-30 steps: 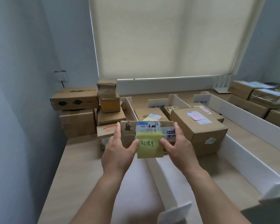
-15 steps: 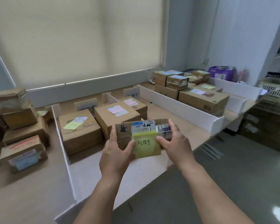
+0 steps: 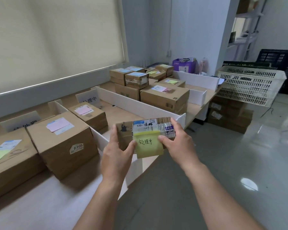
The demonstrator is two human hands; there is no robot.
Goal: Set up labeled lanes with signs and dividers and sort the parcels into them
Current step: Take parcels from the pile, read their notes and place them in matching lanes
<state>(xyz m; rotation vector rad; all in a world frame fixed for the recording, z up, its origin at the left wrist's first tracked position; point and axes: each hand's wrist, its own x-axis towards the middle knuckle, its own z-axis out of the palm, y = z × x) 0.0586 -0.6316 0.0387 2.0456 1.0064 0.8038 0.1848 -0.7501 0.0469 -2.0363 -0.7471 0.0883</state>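
I hold a small cardboard parcel (image 3: 125, 130) in front of me, above the table's front edge. A yellow sticky note (image 3: 148, 145) with handwritten characters hangs from its shipping label. My left hand (image 3: 116, 155) grips the parcel's left end and my right hand (image 3: 176, 138) grips its right end, thumbs on the near face. White dividers (image 3: 123, 103) split the table into lanes. A white sign (image 3: 88, 98) with printed characters stands at the back of the middle lane. Another sign (image 3: 20, 122) stands behind the boxes on the left.
Boxes with pink and green notes (image 3: 61, 141) fill the left lanes. More boxes (image 3: 163, 97) sit in the right lane. A white plastic crate (image 3: 249, 83) rests at the table's far right end, above stacked boxes (image 3: 229, 113) on the grey floor (image 3: 223, 163).
The view has swung to the right along the table while both hands keep the same hold on the parcel. The stacked boxes by the left wall have left the view.
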